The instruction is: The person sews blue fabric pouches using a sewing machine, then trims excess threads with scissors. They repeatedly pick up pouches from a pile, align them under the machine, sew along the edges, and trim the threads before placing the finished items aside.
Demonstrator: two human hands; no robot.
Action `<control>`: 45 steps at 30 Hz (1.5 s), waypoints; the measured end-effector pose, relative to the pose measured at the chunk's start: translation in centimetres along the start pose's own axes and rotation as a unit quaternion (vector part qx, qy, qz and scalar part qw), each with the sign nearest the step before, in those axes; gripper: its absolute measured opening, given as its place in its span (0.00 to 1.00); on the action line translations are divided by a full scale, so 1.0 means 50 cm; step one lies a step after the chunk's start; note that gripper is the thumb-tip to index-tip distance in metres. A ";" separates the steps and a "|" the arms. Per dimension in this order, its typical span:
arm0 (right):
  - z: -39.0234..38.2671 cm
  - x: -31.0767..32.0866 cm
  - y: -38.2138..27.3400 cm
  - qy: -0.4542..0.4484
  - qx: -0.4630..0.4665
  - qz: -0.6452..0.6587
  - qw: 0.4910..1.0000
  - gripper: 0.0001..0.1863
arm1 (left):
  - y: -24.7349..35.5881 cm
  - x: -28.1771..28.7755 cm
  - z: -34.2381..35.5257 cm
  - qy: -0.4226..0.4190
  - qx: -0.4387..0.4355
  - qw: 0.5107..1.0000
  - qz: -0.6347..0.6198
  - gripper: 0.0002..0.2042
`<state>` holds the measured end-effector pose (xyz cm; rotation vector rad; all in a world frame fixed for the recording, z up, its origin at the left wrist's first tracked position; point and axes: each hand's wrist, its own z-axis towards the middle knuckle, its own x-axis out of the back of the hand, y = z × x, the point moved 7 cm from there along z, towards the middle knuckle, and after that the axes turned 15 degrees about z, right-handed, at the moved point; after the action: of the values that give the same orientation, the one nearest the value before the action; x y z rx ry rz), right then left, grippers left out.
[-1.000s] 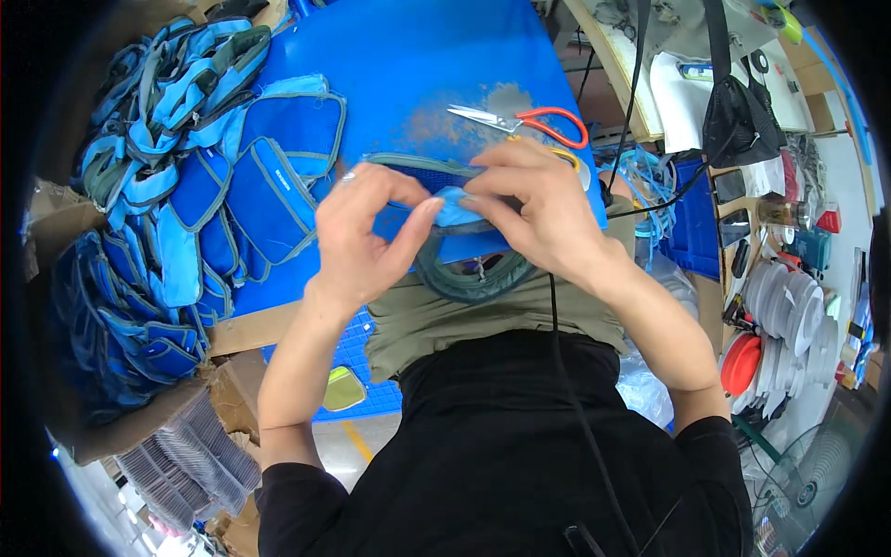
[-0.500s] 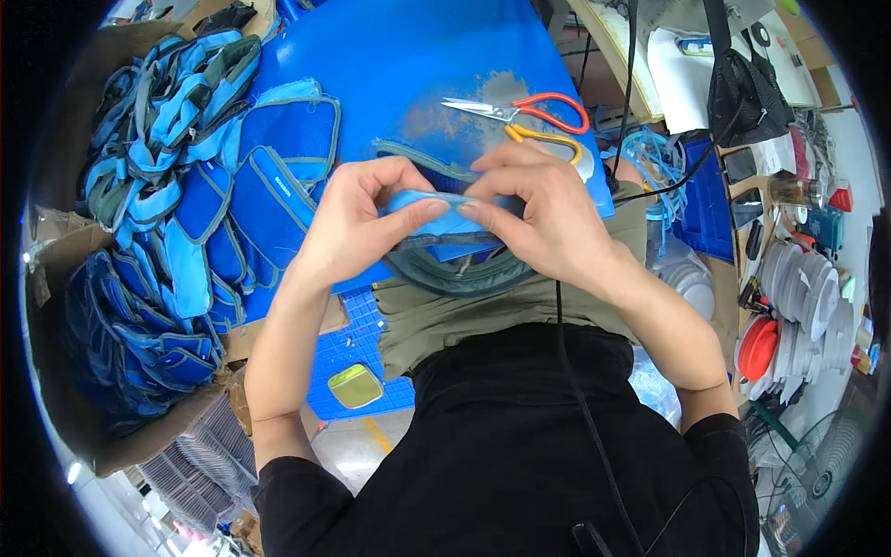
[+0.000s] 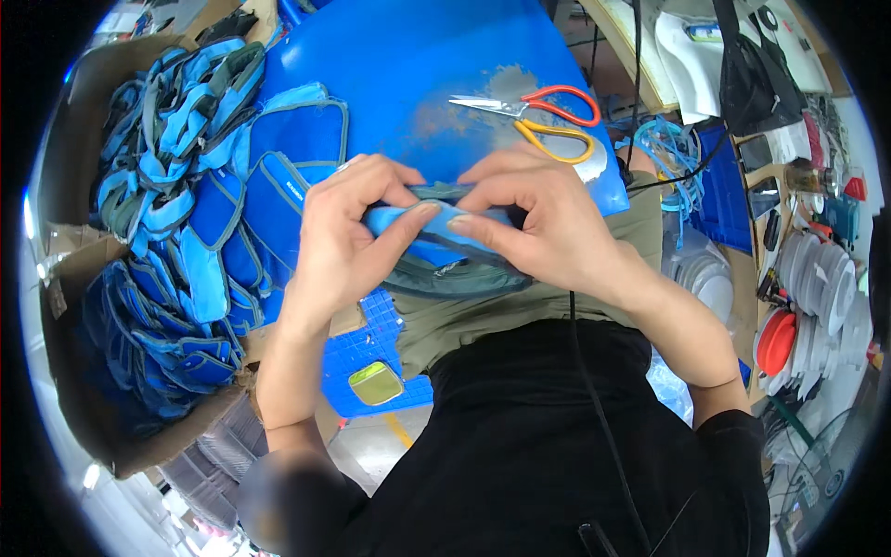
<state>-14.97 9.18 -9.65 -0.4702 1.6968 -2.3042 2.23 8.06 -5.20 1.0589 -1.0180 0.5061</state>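
Both hands grip one small blue fabric pouch (image 3: 438, 232) with grey trim, held over my lap at the near edge of a blue table (image 3: 408, 65). My left hand (image 3: 348, 232) pinches its left end with thumb and fingers. My right hand (image 3: 538, 218) pinches its right end, and the two thumbs nearly meet on the pouch's light blue edge. The pouch's grey lower edge (image 3: 455, 278) hangs below the hands. Orange-and-yellow-handled scissors (image 3: 543, 116) lie on the table just beyond my right hand.
A cardboard box (image 3: 70, 278) at the left holds several blue pouches (image 3: 186, 186), some spilling onto the table. A blue plastic crate (image 3: 371, 348) sits below my left wrist. Blue cord (image 3: 664, 153), white plates (image 3: 826, 288) and cluttered shelves stand at the right.
Both hands have drawn the pouch nearer to my body and brought their thumbs closer together on its edge. The scissors have not moved.
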 end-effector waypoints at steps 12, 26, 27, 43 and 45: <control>-0.047 0.044 0.053 0.037 -0.087 0.307 0.947 0.14 | -0.235 -0.028 -0.164 0.159 0.148 0.906 -0.363 0.13; -0.029 0.165 0.172 0.092 0.021 -0.346 0.933 0.23 | -0.238 -0.046 -0.160 0.193 0.187 0.825 -0.497 0.13; -0.030 0.164 0.184 0.066 -0.018 -0.361 0.930 0.25 | -0.239 -0.047 -0.164 0.203 0.195 0.816 -0.505 0.13; -0.138 0.061 0.066 -0.010 -0.212 0.289 0.934 0.39 | -0.267 -0.057 -0.192 0.226 0.211 0.756 -0.577 0.14; -0.128 0.070 0.036 -0.032 -0.157 0.217 0.963 0.39 | -0.269 -0.058 -0.191 0.220 0.205 0.755 -0.583 0.15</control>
<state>-20.69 12.96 -12.73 -0.1956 1.9154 -1.7069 15.31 11.00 -15.23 1.6297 0.3044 -0.0992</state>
